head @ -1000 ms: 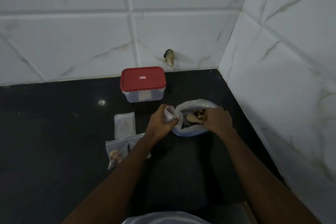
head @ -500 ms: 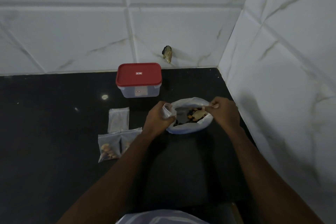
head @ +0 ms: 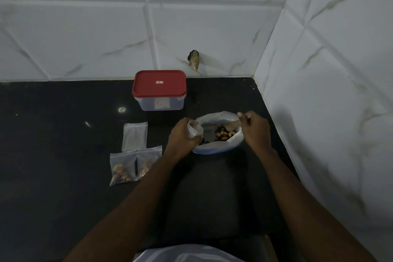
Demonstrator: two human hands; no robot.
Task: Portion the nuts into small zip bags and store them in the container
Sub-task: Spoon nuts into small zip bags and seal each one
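Since the small zip bag (head: 194,130) is thin floppy plastic, it'll weigh next to nothing and slip easily, so pinching it near the mouth seems best. That's where the left hand (head: 183,135) has its fingers curled round it, touching the near rim of the big nut bag (head: 219,148) by the counter's (head: 63,155) back right corner. Right hand (head: 256,133) is clenched on what looks like a spoon (head: 231,127) dipped in the mixed nuts (head: 222,134). Two filled bags (head: 122,169) and an empty bag (head: 135,136) lie left of that. The red-lidded container (head: 159,88) at the back edge has its lid on, which needs popping first.
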